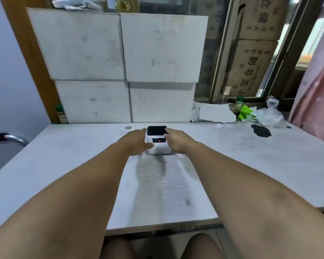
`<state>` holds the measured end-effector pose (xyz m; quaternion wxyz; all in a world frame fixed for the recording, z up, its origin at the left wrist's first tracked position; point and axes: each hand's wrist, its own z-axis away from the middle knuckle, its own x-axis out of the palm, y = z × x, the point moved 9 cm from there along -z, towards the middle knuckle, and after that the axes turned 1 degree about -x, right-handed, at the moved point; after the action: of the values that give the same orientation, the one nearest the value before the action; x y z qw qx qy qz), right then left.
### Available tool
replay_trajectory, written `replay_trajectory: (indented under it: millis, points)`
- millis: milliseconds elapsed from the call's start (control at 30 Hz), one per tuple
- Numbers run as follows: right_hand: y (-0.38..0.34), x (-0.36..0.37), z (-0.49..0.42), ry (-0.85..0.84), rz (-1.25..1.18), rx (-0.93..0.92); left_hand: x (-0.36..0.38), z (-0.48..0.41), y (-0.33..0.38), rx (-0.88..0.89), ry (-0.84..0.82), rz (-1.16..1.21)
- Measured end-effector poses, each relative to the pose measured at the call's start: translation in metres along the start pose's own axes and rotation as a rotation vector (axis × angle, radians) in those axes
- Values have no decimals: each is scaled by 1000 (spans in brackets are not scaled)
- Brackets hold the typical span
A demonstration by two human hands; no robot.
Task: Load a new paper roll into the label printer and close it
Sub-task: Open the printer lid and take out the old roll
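Observation:
A small white label printer (158, 146) with a dark top lid and a lit front strip stands on the white table (64, 156), near its far middle. Its lid looks closed. My left hand (137, 142) lies against the printer's left side, thumb at the lower front corner. My right hand (176, 140) presses against the right side, with a finger reaching onto the dark lid. Both hands bracket the printer. No paper roll is visible.
Stacked white boxes (120, 68) form a wall just behind the printer. At the back right lie torn white packaging (216, 114), a green bottle (238, 101), green scraps and a plastic bag (267, 114). A dark stain (261, 130) marks the table's right side.

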<state>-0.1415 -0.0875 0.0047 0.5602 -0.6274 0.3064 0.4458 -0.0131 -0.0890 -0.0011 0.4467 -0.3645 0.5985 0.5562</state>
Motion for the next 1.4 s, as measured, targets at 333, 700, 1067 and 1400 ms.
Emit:
replay_trajectory:
  millis: [333,700,1067,1400]
  points:
    - [43,17,-14,259,-458,171,36,-18,-27,-176,178,747]
    - [74,39,-33,440,-665,274,51,-30,-35,-132,337,989]
    - [76,43,-36,424,-692,269,47,-21,-34,-138,399,880]
    - [73,45,-31,356,-747,215,49,-20,-46,-227,459,1063]
